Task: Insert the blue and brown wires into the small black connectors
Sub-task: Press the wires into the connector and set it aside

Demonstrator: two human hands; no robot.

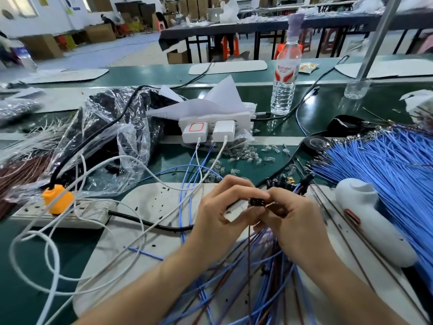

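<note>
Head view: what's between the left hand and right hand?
A small black connector, pinched between the fingertips of the left hand and the right hand; no bare gap. Beneath it trail brown and blue wires. Seen in the head view.

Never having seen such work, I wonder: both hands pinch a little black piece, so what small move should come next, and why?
Probably a short push of the wire end into the small black connector, which the left hand and right hand pinch between fingertips. Brown and blue wires trail down from the hands, and fingers hide whether an end is seated.
</note>
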